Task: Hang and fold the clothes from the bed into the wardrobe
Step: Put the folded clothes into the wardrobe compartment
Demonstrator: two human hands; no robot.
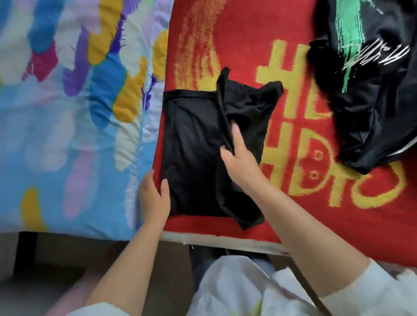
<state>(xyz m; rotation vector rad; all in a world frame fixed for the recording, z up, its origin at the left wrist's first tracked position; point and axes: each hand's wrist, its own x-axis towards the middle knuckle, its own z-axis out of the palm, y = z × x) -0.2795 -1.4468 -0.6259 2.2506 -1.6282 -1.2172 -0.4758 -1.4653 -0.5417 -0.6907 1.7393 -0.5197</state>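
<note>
Black garment (193, 153) is lying on the red blanket (245, 26), near the bed's front edge. It's partly folded: the left portion is sitting flat as a neat rectangle with a hemmed band along its far edge, while the right portion is bunching up in loose creases, with one corner poking up toward the far side and another hanging toward the near edge. Plain black fabric, no print showing.

Right hand (238, 156) is resting on the garment's right half, thumb and forefinger pinching a raised ridge of cloth along the middle fold. Left hand (154, 195) is lying at the garment's near-left corner, fingers straight and relaxed, fingertips touching the fabric edge, gripping nothing.

Second black garment (377, 81), with green brush strokes and white script printed on it, is lying crumpled at the far right of the same blanket, well apart from the first. The blanket is carrying large yellow lettering and a flame-like pattern. A multicoloured quilt (59, 104) is covering the left side of the bed, butting against the blanket's left edge.

No containers showing; wardrobe isn't in view. Both sleeves are white, pushed up the forearms.
</note>
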